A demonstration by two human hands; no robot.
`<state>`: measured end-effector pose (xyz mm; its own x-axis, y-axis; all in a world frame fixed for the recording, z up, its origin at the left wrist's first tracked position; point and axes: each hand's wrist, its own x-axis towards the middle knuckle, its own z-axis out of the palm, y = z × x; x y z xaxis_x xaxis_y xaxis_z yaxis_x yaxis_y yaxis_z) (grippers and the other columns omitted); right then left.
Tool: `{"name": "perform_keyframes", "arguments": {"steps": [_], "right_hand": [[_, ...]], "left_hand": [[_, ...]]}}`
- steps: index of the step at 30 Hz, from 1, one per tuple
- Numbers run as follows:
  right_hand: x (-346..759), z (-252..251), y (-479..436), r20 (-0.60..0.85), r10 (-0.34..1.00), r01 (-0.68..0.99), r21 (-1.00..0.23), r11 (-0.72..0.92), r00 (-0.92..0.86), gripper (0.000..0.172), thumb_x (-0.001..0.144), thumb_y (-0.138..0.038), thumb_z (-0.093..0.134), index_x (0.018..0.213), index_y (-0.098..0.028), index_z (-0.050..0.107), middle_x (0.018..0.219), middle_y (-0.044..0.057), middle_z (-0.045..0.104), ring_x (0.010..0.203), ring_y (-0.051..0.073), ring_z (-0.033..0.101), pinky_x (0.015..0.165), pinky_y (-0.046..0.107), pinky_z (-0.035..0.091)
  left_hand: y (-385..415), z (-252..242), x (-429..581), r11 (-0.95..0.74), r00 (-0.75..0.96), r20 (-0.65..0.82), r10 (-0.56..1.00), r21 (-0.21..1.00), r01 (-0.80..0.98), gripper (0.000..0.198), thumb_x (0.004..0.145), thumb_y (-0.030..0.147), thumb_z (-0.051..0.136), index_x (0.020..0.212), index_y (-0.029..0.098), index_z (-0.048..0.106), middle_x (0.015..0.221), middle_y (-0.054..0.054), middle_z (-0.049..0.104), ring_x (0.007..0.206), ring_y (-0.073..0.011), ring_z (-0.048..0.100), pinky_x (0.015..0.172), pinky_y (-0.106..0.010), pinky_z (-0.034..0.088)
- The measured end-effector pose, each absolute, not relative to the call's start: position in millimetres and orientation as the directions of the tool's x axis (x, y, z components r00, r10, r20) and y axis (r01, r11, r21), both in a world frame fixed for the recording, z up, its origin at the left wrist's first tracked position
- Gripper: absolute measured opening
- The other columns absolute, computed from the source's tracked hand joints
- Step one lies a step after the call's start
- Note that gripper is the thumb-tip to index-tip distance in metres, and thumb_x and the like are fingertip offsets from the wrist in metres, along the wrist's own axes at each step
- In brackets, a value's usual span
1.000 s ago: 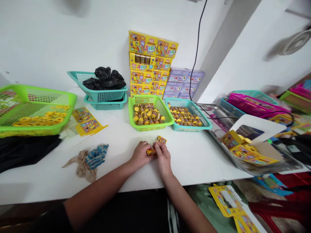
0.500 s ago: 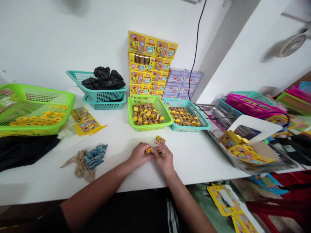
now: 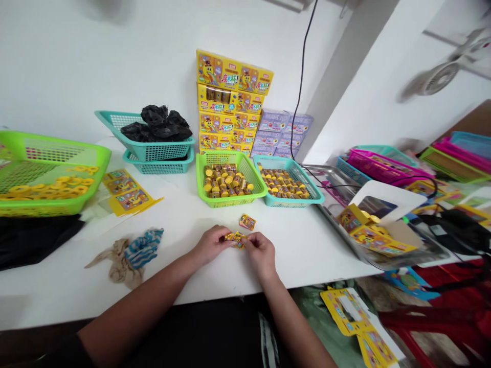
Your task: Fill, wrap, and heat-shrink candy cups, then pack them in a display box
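- Head view, grip: the left hand [image 3: 212, 243] and the right hand [image 3: 261, 254] face each other above the white table [image 3: 307, 240], with a printed yellow label [image 3: 235, 237] between them. The left thumb and fingers pinch its 9 o'clock end; the right thumb and fingertips pinch its 3 o'clock end. Neither hand is spread.
- Head view, long axis: the label runs roughly from 9 to 3 o'clock, across the body and in line with the gap between the hands. Its fine folds, and anything it may enclose, are too small to tell.
- Head view, nearer hand: a small pile of labels [image 3: 247, 222] lies on the table at 1 o'clock from the held label, just beside it but apart. The right hand is the nearer; from its fingertips the pile stands at about 12 o'clock.
- Head view, farther objects: the lime-green basket [image 3: 232, 201] of yellow-capped cylinders [image 3: 227, 180] stands at 12 o'clock from the grip, beyond the pile; the turquoise basket [image 3: 296, 201], also filled with cylinders, stands between 1 and 2 o'clock. A blue-striped cloth [image 3: 144, 248] lies at 9 o'clock, well apart from the left hand.
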<state>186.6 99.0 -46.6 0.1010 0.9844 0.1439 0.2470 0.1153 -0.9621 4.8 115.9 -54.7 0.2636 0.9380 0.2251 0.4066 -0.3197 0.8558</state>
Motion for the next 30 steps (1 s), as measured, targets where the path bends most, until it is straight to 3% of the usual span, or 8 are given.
{"name": "perform_keyframes", "arguments": {"steps": [12, 16, 18, 19, 22, 23, 25, 30], "right_hand": [[202, -45, 107, 0.219, 0.965, 0.258, -0.950, 0.177, 0.145, 0.024, 0.082, -0.043, 0.054, 0.074, -0.021, 0.057, 0.065, 0.000, 0.060, 0.059, 0.015, 0.055, 0.055, 0.027, 0.045], [216, -21, 109, 0.267, 0.964, 0.336, -0.907, 0.255, -0.009, 0.013, 0.080, -0.033, 0.060, 0.074, -0.022, 0.062, 0.066, 0.000, 0.063, 0.062, 0.017, 0.057, 0.060, 0.028, 0.046], [220, -4, 108, 0.307, 0.929, 0.458, -0.809, 0.370, -0.208, 0.007, 0.078, -0.021, 0.060, 0.075, -0.022, 0.066, 0.073, 0.001, 0.066, 0.069, 0.017, 0.059, 0.066, 0.028, 0.045], [221, 3, 109, 0.316, 0.892, 0.540, -0.712, 0.448, -0.323, 0.012, 0.079, -0.015, 0.058, 0.076, -0.022, 0.067, 0.077, 0.002, 0.067, 0.072, 0.018, 0.060, 0.068, 0.028, 0.045], [217, 18, 110, 0.249, 0.770, 0.705, -0.309, 0.638, -0.588, 0.023, 0.078, -0.003, 0.051, 0.078, -0.020, 0.068, 0.080, 0.006, 0.067, 0.075, 0.019, 0.060, 0.067, 0.028, 0.043], [213, 19, 111, 0.226, 0.752, 0.717, -0.229, 0.659, -0.619, 0.023, 0.077, -0.002, 0.052, 0.077, -0.019, 0.067, 0.079, 0.007, 0.066, 0.075, 0.020, 0.060, 0.067, 0.029, 0.043], [203, 19, 113, 0.202, 0.731, 0.713, -0.164, 0.681, -0.652, 0.020, 0.076, -0.001, 0.055, 0.075, -0.017, 0.067, 0.077, 0.009, 0.066, 0.076, 0.022, 0.060, 0.069, 0.030, 0.043], [184, 13, 117, 0.232, 0.696, 0.663, -0.210, 0.718, -0.680, 0.017, 0.082, -0.006, 0.056, 0.081, -0.019, 0.067, 0.080, 0.007, 0.065, 0.081, 0.021, 0.060, 0.077, 0.031, 0.046]], "left_hand": [[115, -50, 5, -0.285, 0.240, 0.200, 0.950, 0.868, 0.406, 0.022, 0.080, 0.039, 0.064, 0.077, 0.018, 0.065, 0.071, 0.001, 0.054, 0.070, -0.0149, 0.050, 0.064, -0.026, 0.038], [114, -47, 5, -0.278, 0.251, 0.186, 0.950, 0.872, 0.404, 0.021, 0.079, 0.037, 0.065, 0.081, 0.017, 0.066, 0.074, 0.000, 0.057, 0.071, -0.0151, 0.051, 0.064, -0.026, 0.039], [113, -46, 5, -0.278, 0.256, 0.184, 0.949, 0.871, 0.405, 0.019, 0.078, 0.035, 0.066, 0.082, 0.016, 0.067, 0.075, -0.001, 0.057, 0.071, -0.0151, 0.052, 0.064, -0.025, 0.039], [113, -46, 5, -0.278, 0.255, 0.184, 0.949, 0.869, 0.409, 0.018, 0.078, 0.034, 0.066, 0.082, 0.016, 0.067, 0.075, -0.001, 0.057, 0.071, -0.0149, 0.052, 0.063, -0.025, 0.039], [113, -46, 5, -0.281, 0.255, 0.185, 0.949, 0.860, 0.426, 0.016, 0.076, 0.031, 0.068, 0.080, 0.016, 0.066, 0.074, 0.000, 0.056, 0.069, -0.0145, 0.051, 0.062, -0.025, 0.038], [113, -46, 5, -0.283, 0.256, 0.185, 0.949, 0.857, 0.430, 0.015, 0.076, 0.031, 0.068, 0.080, 0.017, 0.066, 0.073, 0.001, 0.056, 0.069, -0.0144, 0.051, 0.062, -0.025, 0.038], [113, -46, 6, -0.290, 0.261, 0.190, 0.946, 0.856, 0.428, 0.016, 0.075, 0.031, 0.070, 0.079, 0.017, 0.065, 0.072, 0.001, 0.055, 0.069, -0.0144, 0.051, 0.063, -0.025, 0.037], [112, -44, 7, -0.350, 0.300, 0.230, 0.926, 0.822, 0.449, 0.021, 0.075, 0.036, 0.071, 0.070, 0.018, 0.060, 0.069, 0.002, 0.054, 0.072, -0.0156, 0.051, 0.065, -0.026, 0.038]]}}
